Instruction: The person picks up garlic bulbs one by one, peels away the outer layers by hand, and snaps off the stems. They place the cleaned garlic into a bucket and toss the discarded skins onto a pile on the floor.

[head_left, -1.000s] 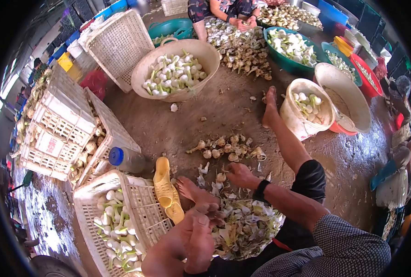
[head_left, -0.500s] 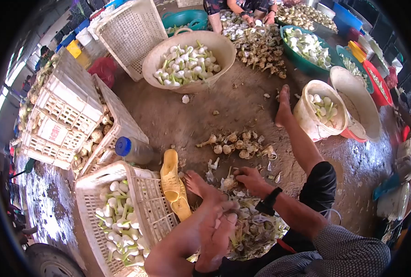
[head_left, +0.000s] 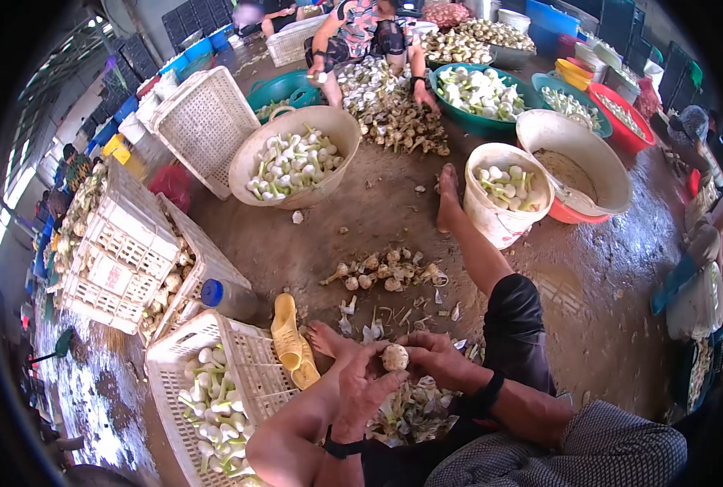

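Note:
A garlic bulb (head_left: 395, 357) with pale, slightly soiled skin is held between my two hands above my lap. My left hand (head_left: 363, 388) grips it from the left, with the thumb under it. From the right, the fingers of my right hand (head_left: 444, 362) close against the same bulb. Loose garlic peelings (head_left: 417, 410) lie in a heap just below. On the floor ahead is a small pile of unpeeled garlic bulbs (head_left: 390, 270). Peeled garlic (head_left: 215, 410) with green stems fills part of the white crate (head_left: 252, 369) at my left.
Beside the crate are yellow clogs (head_left: 290, 337) and a blue-capped jar (head_left: 230, 299). Farther out stand a wide beige tub (head_left: 329, 174) of peeled garlic, a white bucket (head_left: 499, 215), and stacked crates (head_left: 122, 243). Across the floor a person (head_left: 365, 32) sits behind a garlic heap.
My right hand has lifted a garlic bulb from the floor and brought it to my left hand, which now grips it too. The view has tilted up, showing more of the person opposite.

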A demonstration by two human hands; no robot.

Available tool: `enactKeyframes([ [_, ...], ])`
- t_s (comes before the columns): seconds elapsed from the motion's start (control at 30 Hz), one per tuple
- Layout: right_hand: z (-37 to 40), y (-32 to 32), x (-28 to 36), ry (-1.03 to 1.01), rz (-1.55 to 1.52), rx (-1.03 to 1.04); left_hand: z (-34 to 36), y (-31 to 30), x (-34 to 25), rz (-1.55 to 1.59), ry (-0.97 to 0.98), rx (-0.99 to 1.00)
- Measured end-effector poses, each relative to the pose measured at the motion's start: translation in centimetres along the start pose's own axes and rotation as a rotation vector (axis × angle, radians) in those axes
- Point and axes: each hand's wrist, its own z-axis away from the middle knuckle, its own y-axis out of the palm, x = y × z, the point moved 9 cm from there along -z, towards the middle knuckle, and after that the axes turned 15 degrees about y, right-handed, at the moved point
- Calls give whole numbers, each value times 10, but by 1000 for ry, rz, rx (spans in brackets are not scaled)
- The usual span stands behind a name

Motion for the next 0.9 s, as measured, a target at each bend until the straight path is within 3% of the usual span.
enactKeyframes([
  [0.03, 11, -1, 15, -105, 256, -114, 0, -1, 2, -27, 4, -6],
  [0.17, 25, -7, 25, -95, 417, -248, -1, -17, 13, -258, 49, 0],
  [0.27, 27, 4, 21, -82, 373, -96, -4, -15, -3, -461, 166, 14],
  [0.47, 27, 14, 29, -102, 572, -141, -6, -1, -30, -759, 330, 98],
  [0.9, 21, 21, 29, -49, 599, -112, -7, 7, -39, -905, 407, 159],
])
